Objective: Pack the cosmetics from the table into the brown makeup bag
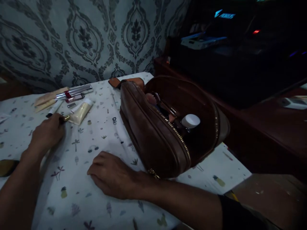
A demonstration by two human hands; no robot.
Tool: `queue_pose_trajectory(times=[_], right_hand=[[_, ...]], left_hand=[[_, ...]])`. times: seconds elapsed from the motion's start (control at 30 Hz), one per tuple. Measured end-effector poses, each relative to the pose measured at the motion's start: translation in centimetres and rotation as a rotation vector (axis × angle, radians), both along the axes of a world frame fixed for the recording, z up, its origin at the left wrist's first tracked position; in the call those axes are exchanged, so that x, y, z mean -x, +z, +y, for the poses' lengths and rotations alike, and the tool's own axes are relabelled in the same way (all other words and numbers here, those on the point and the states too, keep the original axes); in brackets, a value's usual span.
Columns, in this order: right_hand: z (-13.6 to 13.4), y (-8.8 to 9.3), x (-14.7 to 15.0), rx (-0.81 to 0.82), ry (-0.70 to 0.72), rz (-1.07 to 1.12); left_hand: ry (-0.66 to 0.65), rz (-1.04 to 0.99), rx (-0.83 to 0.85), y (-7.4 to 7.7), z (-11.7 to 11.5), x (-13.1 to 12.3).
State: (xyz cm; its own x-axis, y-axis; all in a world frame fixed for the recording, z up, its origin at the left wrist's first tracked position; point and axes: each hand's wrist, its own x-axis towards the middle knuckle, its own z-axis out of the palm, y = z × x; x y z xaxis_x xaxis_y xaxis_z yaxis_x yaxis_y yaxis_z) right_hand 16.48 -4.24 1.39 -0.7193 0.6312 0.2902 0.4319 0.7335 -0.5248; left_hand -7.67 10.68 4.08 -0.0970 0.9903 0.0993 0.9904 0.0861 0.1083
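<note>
My left hand is at the left of the table, its fingers closed on a small gold-coloured item whose kind I cannot make out. Right beside that item lies a cream-coloured squeeze tube with a white cap. My right hand rests on the tablecloth with its fingers curled in, and nothing shows in it. Behind my right wrist stands a brown leather toiletry bag, unzipped wide. Inside it are a white-lidded jar and several other items, partly hidden in shadow.
Along the back left lie a silver tube, a small clear-and-red tube and a white tube with a black cap. A dark oval object sits at the left edge. Patterned wallpaper rises behind the printed tablecloth.
</note>
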Motion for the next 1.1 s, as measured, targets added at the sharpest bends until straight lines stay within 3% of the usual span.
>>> queue_pose_trajectory(times=[0.1, 0.23, 0.5, 0.73, 1.1], right_hand=[[-0.1, -0.4, 0.2, 0.016, -0.004, 0.052], [-0.3, -1.1, 0.4, 0.039, -0.074, 0.147], [0.2, -1.8, 0.8, 0.021, -0.068, 0.325], [0.3, -1.0, 0.6, -0.023, -0.018, 0.302], [0.9, -2.0, 1.0, -0.038, -0.001, 0.312]], left_hand=[[0.021, 0.134, 0.175, 1.3, -0.3, -0.2], [-0.029, 0.114, 0.132, 2.2, -1.4, -1.7], [-0.081, 0.161, 0.011, -0.2, -3.7, -2.2], [-0.135, 0.166, -0.035, 0.2, -8.2, -1.2], [-0.126, 0.049, -0.130, -0.8, -8.1, -0.5]])
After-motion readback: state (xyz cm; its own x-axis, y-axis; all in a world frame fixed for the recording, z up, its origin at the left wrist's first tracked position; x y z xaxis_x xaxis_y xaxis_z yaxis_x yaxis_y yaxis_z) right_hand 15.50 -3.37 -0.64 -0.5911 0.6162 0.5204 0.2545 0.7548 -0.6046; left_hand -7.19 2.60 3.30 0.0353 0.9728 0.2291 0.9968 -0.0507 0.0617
